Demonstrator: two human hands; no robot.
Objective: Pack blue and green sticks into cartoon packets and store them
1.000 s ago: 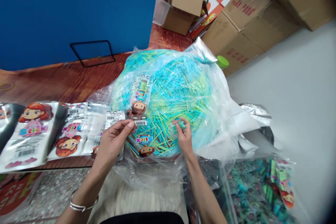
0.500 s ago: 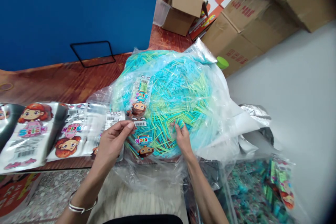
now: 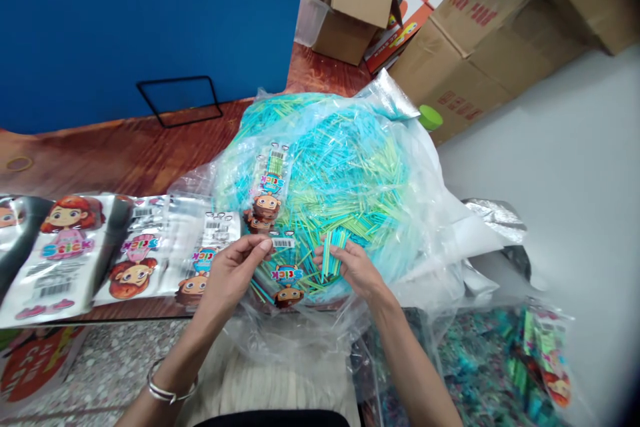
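Between thumb and fingers, my left hand pinches the edge of a clear printed pouch with a cartoon figure and a barcode. My right hand is closed on a small bundle of blue and green sticks, held upright just right of the pouch. Beneath both hands spreads a large heap of thin blue and green sticks in a clear plastic bag. On the heap, above my left hand, lies a filled pouch with green sticks showing inside.
Stacks of printed pouches line the table on the left. A black wire frame stands against the blue panel. Cardboard boxes are at the back right. Lower right, a clear bag holds packed pouches.
My right hand has lifted and turned the stick bundle upright, bringing it clear of the heap. My left hand and its pouch have shifted slightly right and down in view.
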